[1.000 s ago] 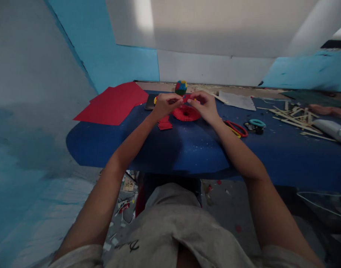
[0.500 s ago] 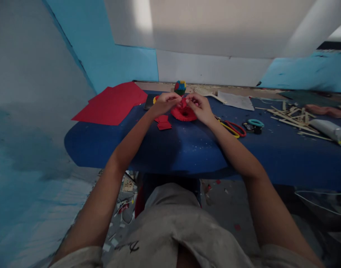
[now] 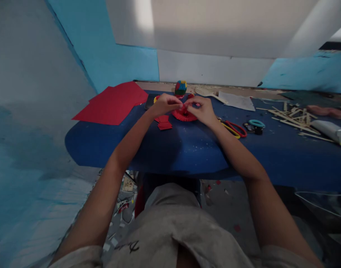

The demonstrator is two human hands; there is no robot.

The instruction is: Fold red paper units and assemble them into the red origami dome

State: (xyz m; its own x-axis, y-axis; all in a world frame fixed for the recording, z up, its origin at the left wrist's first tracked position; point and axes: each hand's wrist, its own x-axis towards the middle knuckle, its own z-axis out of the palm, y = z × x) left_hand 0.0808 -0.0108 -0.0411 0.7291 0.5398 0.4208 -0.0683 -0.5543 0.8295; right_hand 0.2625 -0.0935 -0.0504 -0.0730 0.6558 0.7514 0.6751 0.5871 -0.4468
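Note:
My left hand (image 3: 164, 105) and my right hand (image 3: 203, 110) meet over the blue table, fingertips pinched together. Between them is a small piece of red paper (image 3: 184, 107), mostly hidden by the fingers. Just below the hands lies a round red piece with a ridged rim (image 3: 185, 118), which looks built from folded paper. A few cut red paper slips (image 3: 165, 124) rest by my left wrist. Behind the hands stands a small ridged ornament (image 3: 180, 88) in green, blue, red and yellow.
Large red paper sheets (image 3: 114, 106) lie at the left. Scissors (image 3: 235, 129) with red and yellow handles rest by my right forearm, beside a teal ring (image 3: 256, 123). Thin wooden sticks (image 3: 295, 117) are heaped at the right, near a white roll (image 3: 329, 130). A wall borders the back.
The red paper between my fingertips shows less than before, and both hands have sunk slightly closer to the red ridged piece. The things on the table stay put.

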